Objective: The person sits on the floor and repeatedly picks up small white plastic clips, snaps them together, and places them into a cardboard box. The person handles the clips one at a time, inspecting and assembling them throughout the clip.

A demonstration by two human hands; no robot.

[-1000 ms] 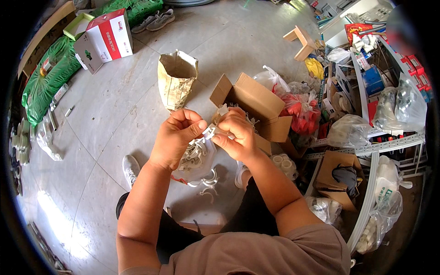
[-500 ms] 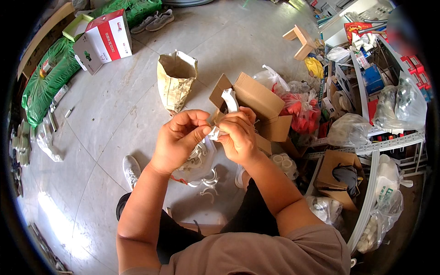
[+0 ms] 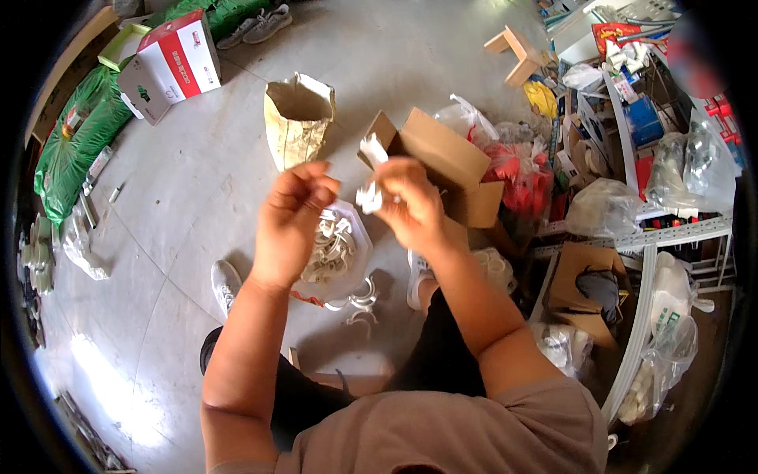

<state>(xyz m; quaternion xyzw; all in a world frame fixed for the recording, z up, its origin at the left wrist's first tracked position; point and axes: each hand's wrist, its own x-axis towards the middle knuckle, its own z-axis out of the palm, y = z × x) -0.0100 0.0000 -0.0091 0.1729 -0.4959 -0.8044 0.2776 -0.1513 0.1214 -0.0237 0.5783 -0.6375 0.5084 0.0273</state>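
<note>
My right hand (image 3: 410,201) is closed on a white plastic pipe clip (image 3: 369,197), blurred by motion. A long white arm (image 3: 374,150) shows above my fingers, apparently part of the same clip. To its left, my left hand (image 3: 292,213) is raised with thumb and fingertips pinched together. Whatever lies in that pinch, if anything, is too small and blurred to make out. Below and between my hands stands a white plastic-lined container (image 3: 362,246) holding several white clips (image 3: 330,251). A few loose curved clips (image 3: 362,300) lie on the floor beside it.
An open cardboard box (image 3: 442,150) stands just beyond my right hand. Ahead is an upright tan paper sack (image 3: 298,130). Shelving (image 3: 632,254) crowded with bags and boxes lines the right side. A wooden stool (image 3: 517,57) stands farther off. Green bags (image 3: 87,142) lie at left.
My hands have drawn apart; before, both met at the white clip. The clip stays in my right hand, while my left hand has moved away to the left, uncovering more of the container.
</note>
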